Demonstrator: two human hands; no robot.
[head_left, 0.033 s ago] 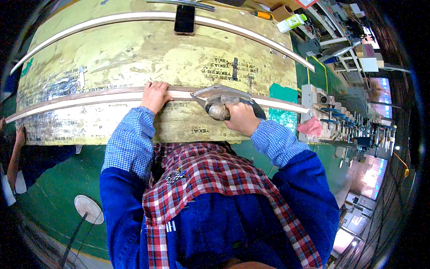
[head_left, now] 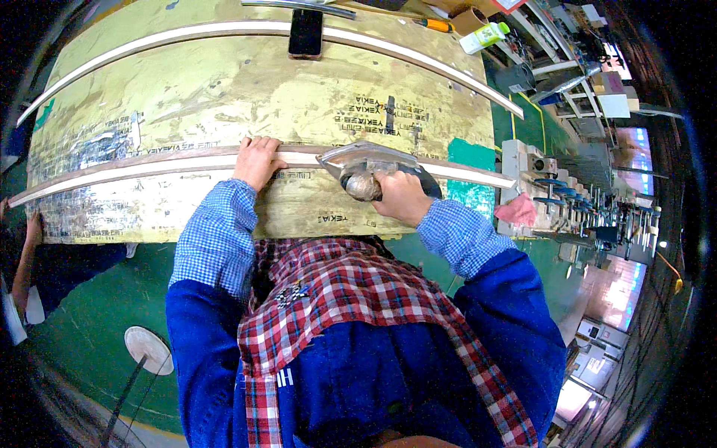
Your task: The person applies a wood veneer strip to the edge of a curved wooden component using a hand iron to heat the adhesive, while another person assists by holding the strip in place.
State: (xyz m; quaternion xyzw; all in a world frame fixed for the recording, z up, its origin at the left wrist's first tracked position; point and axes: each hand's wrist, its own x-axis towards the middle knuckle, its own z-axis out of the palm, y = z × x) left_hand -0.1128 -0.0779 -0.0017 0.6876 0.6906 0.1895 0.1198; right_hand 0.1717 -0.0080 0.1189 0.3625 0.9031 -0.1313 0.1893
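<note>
A long, narrow strip [head_left: 190, 163] with a white face and a brownish edge runs left to right along the near part of the worktable. My left hand [head_left: 257, 162] is closed over it left of the middle, fingers bent across the far edge. In my right hand [head_left: 404, 198] is a clothes iron [head_left: 373, 158], gripped by its handle. Its pointed metal end faces left and lies over the strip. Whether the whole plate touches the strip I cannot tell. The iron hides the part of the strip beneath it.
The yellowish worktable [head_left: 246, 89] also bears a second long strip [head_left: 418, 54], a phone [head_left: 306, 33], an orange-handled tool [head_left: 435, 25] and a bottle [head_left: 485, 38]. A pink cloth [head_left: 517, 211] is at the right edge. Another person's arm [head_left: 28, 254] is at the far left, near a round stool [head_left: 148, 349].
</note>
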